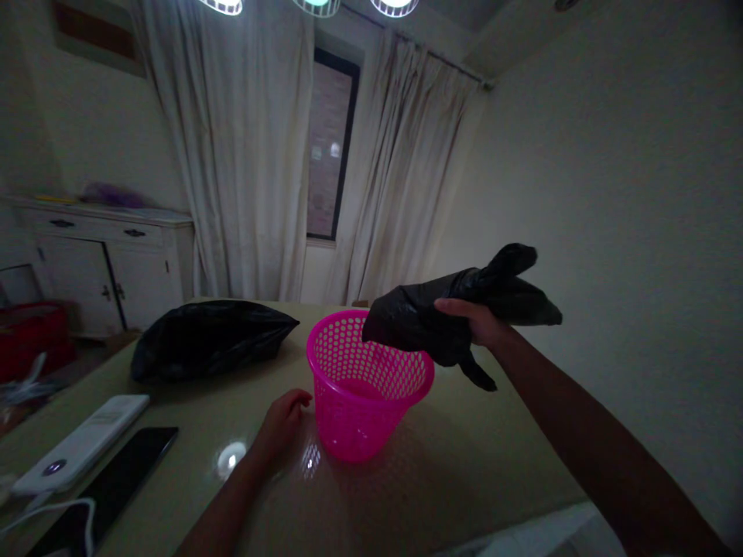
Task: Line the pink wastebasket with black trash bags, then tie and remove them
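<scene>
My right hand (479,319) grips a black plastic bag (418,313), bunched up, with loose ends sticking out to the right and hanging below. The bag's left end is over the rim of a bright pink perforated basket (357,429), which stands upright on the table. Beside the basket's left wall, my left hand (285,418) rests low over the tabletop, its fingers loosely curled with nothing visible in them. Whether its fingertips touch the basket I cannot tell. Another black plastic bag (214,340), puffed out with its mouth towards me, lies on the table to the left.
A white device (84,441) with a cable and a black phone-like slab (110,487) lie at the table's left. Behind are a white cabinet (110,263), a red bag (35,336) and pale curtains (255,155). A wall (627,193) rises on the right.
</scene>
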A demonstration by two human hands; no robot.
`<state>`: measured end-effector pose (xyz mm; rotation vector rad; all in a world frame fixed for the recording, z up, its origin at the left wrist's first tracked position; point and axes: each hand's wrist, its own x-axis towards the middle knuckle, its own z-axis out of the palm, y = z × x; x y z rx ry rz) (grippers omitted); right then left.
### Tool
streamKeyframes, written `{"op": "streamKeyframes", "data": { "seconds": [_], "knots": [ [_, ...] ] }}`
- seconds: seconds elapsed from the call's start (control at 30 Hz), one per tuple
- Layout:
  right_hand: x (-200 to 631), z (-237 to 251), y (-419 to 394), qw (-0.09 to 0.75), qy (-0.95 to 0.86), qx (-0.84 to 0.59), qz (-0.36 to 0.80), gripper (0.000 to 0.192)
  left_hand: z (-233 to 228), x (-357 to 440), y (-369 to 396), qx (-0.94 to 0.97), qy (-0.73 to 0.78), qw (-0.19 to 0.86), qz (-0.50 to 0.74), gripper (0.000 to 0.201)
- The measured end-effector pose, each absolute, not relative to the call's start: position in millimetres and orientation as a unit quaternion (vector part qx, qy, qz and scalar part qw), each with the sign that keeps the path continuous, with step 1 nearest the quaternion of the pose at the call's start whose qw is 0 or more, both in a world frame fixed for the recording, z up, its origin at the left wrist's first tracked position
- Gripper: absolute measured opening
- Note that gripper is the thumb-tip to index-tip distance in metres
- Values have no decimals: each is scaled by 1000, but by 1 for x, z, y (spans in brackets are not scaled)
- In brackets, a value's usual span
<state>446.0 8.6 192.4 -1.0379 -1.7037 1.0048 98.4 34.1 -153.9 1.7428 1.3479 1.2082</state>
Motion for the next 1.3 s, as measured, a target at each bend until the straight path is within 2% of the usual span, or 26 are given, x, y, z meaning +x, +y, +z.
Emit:
{"op": "streamKeyframes", "data": {
  "seconds": [0.13, 0.23, 0.3, 0.37, 0.53, 0.63, 0.73, 0.83, 0.9, 0.97, 1.03, 1.13, 1.2, 1.3],
  "knots": [
    [420, 188, -1, 230, -753, -474, 394, 45, -153, 98, 36, 660, 510, 309, 456, 35],
    [408, 183, -4, 100, -797, -483, 347, 46, -153, 99, 37, 660, 512, 310, 454, 34],
    [403, 177, -4, 73, -817, -473, 322, 52, -154, 99, 37, 660, 512, 309, 454, 34],
    [398, 168, -1, 82, -837, -442, 312, 56, -154, 98, 36, 660, 510, 310, 456, 34],
    [389, 146, 8, 39, -867, -392, 305, 38, -152, 97, 35, 663, 495, 318, 463, 33],
    [389, 141, 13, 12, -869, -413, 270, 37, -152, 99, 36, 659, 488, 322, 473, 36],
    [394, 142, 16, 28, -874, -396, 278, 39, -145, 98, 40, 585, 513, 299, 553, 41],
    [398, 140, 16, 63, -883, -370, 284, 48, -113, 96, 36, 470, 540, 211, 665, 43],
    [395, 134, 12, 118, -879, -388, 250, 47, -74, 97, 21, 434, 498, 114, 743, 36],
    [388, 126, 9, 198, -856, -432, 201, 46, -25, 103, -1, 466, 401, 27, 788, 19],
    [378, 118, 7, 272, -824, -465, 176, 46, 24, 116, -24, 617, 315, -7, 721, 9],
    [368, 112, 9, 334, -781, -452, 272, 46, 75, 140, -39, 789, 371, 18, 490, 21],
    [368, 112, 11, 340, -753, -420, 376, 51, 88, 151, -32, 827, 414, 39, 378, 33],
    [377, 115, 12, 317, -755, -385, 426, 60, 87, 155, -12, 847, 422, 89, 310, 21]
  ]
}}
